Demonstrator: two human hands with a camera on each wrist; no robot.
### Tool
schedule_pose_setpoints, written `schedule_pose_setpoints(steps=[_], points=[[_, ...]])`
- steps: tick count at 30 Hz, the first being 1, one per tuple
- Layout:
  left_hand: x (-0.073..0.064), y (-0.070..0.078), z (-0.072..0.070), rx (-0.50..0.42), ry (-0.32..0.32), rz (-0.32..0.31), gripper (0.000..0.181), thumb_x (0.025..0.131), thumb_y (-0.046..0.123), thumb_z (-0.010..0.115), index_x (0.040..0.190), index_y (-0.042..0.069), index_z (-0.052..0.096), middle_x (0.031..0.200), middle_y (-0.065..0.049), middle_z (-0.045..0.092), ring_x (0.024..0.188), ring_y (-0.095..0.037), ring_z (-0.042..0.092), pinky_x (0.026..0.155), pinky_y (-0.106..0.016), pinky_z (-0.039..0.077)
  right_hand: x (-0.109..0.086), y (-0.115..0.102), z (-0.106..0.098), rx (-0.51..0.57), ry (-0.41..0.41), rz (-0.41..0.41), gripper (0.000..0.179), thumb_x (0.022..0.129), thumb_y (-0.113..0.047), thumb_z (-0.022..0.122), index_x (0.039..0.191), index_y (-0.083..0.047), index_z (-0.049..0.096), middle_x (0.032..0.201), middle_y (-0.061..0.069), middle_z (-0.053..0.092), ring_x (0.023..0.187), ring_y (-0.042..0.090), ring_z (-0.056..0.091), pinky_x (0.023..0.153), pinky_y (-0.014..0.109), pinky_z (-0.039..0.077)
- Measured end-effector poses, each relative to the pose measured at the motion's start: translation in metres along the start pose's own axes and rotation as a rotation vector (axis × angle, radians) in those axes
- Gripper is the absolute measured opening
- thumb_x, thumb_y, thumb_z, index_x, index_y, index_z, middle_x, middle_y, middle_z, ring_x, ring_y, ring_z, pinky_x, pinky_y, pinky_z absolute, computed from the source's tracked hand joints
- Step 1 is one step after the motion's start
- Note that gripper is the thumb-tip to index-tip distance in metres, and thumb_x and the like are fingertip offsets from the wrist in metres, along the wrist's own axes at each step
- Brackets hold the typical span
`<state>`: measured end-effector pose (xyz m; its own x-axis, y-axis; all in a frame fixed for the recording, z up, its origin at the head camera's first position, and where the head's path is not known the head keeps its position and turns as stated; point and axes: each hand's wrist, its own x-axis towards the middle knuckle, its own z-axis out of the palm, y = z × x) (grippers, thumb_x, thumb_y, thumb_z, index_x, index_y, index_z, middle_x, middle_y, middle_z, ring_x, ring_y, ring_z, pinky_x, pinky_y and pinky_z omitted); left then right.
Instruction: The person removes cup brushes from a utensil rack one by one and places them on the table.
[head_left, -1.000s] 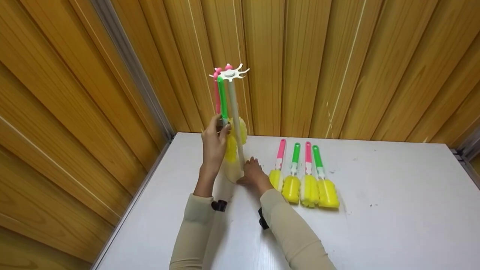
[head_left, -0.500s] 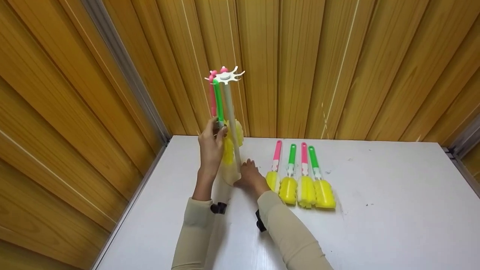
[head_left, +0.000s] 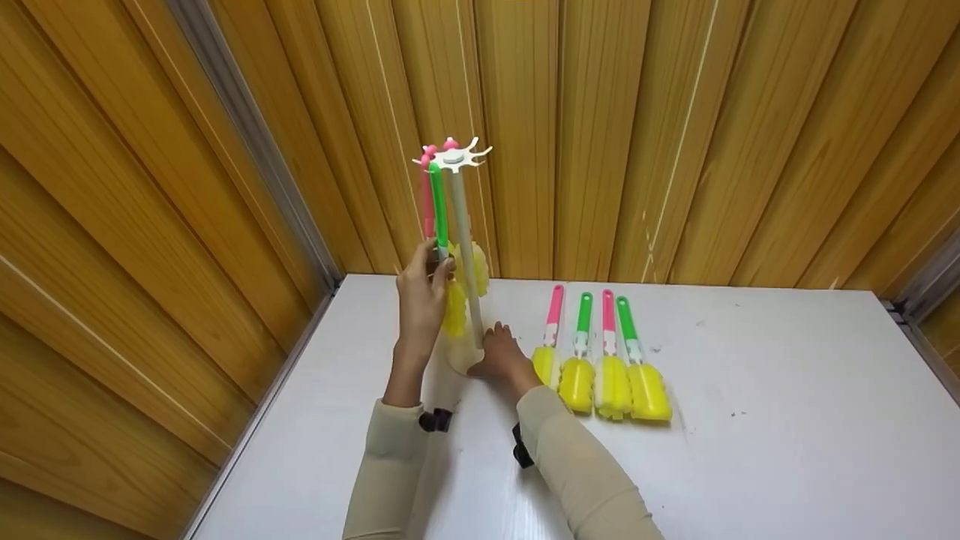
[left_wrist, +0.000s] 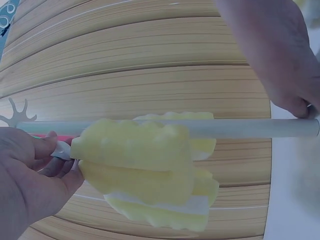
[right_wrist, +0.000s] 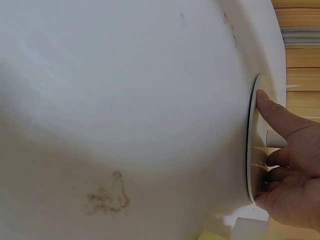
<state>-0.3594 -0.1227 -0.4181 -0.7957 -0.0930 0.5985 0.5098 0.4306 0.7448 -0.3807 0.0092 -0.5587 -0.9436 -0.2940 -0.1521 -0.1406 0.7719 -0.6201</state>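
My left hand (head_left: pixel 421 304) pinches the white neck of a sponge brush with a green handle (head_left: pixel 439 206). This brush stands upright at the left side of a white stand (head_left: pixel 463 240), its handle top at the stand's hooked crown (head_left: pixel 453 157). In the left wrist view its yellow sponge head (left_wrist: pixel 135 155) lies beside the pole. Behind it are pink-handled brushes (head_left: pixel 428 199) on the hooks, partly hidden. Low down, my right hand (head_left: pixel 502 356) grips the stand's round base (right_wrist: pixel 254 135), thumb on the rim and fingers bent near the pole's foot.
On the white table (head_left: pixel 780 420), right of the stand, several sponge brushes (head_left: pixel 613 386) with pink and green handles lie in a row. A wood-panelled wall (head_left: pixel 600 135) rises behind the table, and another (head_left: pixel 135 247) stands along its left side.
The head view has shifted slightly. Both hands keep their places on the green-handled brush and the stand's base.
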Motion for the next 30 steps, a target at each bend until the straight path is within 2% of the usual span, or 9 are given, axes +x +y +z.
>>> schedule_pose_setpoints(steps=[8, 16, 21, 27, 30], points=[[-0.002, 0.002, 0.002, -0.025, -0.004, 0.004, 0.036, 0.097, 0.000, 0.064, 0.133, -0.002, 0.058, 0.107, -0.018, 0.071, 0.095, -0.026, 0.072, 0.079, -0.032, 0.060, -0.001, -0.002, 0.000, 0.070, -0.003, 0.044, 0.097, 0.083, -0.025, 0.085, 0.153, 0.012, 0.029, 0.163, 0.031, 0.018, 0.153, 0.044, 0.015, 0.122, 0.054, 0.020], [-0.005, 0.013, 0.001, -0.084, -0.012, -0.055, 0.039, 0.096, -0.002, 0.066, 0.134, -0.004, 0.057, 0.106, -0.018, 0.071, 0.092, -0.027, 0.072, 0.077, -0.031, 0.061, 0.006, 0.006, 0.003, 0.131, -0.028, 0.058, 0.096, 0.085, -0.025, 0.084, 0.156, 0.007, 0.028, 0.166, 0.026, 0.014, 0.155, 0.040, 0.010, 0.123, 0.054, 0.014], [-0.009, 0.021, -0.003, -0.099, -0.021, -0.048, 0.040, 0.097, 0.001, 0.065, 0.136, -0.004, 0.056, 0.108, -0.018, 0.070, 0.095, -0.026, 0.072, 0.079, -0.030, 0.060, 0.007, 0.006, 0.005, 0.116, -0.014, 0.066, 0.096, 0.084, -0.025, 0.085, 0.156, 0.006, 0.029, 0.166, 0.026, 0.015, 0.155, 0.040, 0.012, 0.123, 0.054, 0.015], [-0.010, 0.032, -0.010, -0.125, -0.002, -0.031, 0.035, 0.097, 0.001, 0.065, 0.132, -0.004, 0.058, 0.107, -0.019, 0.070, 0.095, -0.027, 0.072, 0.079, -0.030, 0.060, 0.002, 0.003, 0.005, 0.048, 0.005, 0.055, 0.097, 0.083, -0.028, 0.085, 0.154, 0.009, 0.030, 0.164, 0.029, 0.017, 0.153, 0.042, 0.015, 0.122, 0.053, 0.020], [-0.010, 0.034, -0.010, -0.143, -0.009, -0.026, 0.035, 0.098, 0.001, 0.064, 0.132, -0.004, 0.057, 0.108, -0.018, 0.070, 0.096, -0.027, 0.073, 0.079, -0.029, 0.060, 0.000, 0.001, 0.001, 0.048, 0.015, 0.057, 0.096, 0.083, -0.027, 0.086, 0.154, 0.010, 0.031, 0.163, 0.030, 0.017, 0.153, 0.043, 0.016, 0.122, 0.055, 0.019]])
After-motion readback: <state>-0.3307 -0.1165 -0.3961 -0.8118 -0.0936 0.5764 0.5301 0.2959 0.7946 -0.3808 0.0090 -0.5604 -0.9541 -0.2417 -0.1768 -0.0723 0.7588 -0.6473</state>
